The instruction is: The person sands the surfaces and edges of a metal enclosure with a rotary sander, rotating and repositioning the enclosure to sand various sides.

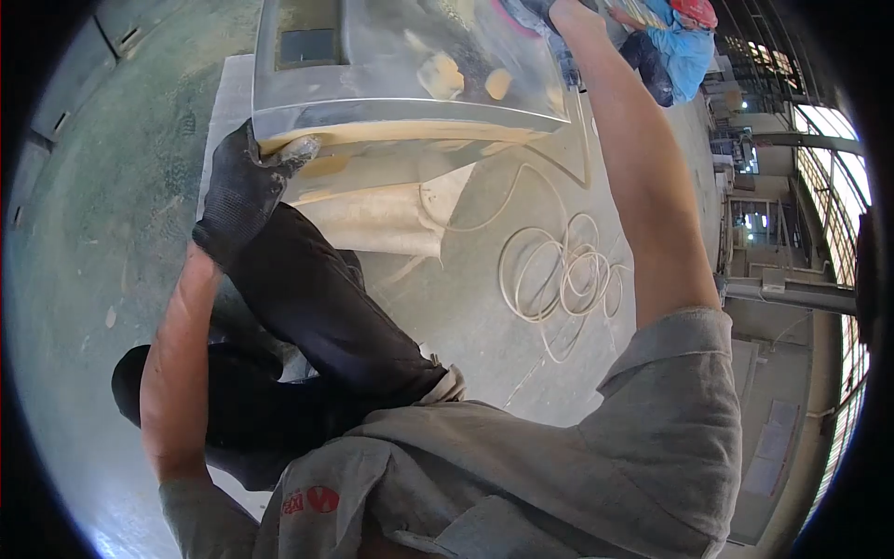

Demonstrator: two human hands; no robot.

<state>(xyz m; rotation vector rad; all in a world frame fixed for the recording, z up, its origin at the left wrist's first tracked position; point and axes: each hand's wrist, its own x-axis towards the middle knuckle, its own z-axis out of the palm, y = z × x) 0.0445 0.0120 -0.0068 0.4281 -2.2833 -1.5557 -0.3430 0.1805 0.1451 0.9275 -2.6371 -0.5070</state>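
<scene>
A grey metal panel (391, 79) with tan filler patches and a rectangular recess takes up the top of the view. My left hand (244, 191), in a black glove with a whitish thumb tip, is closed on the panel's near left edge, its thumb along the tan-coated side. With the arm stretched out, my right hand (540, 7) is over the panel's far right part, cut off by the frame's top edge. A pink-rimmed thing (510, 17) shows beside it, mostly out of view. The right fingers are hidden.
A pale hose (521, 270) lies coiled on the floor right of the panel. Under the panel is a beige sheet (372, 228). Another person (684, 56) in blue with a red head covering is at the top right. My bent legs (317, 298) are close below the panel.
</scene>
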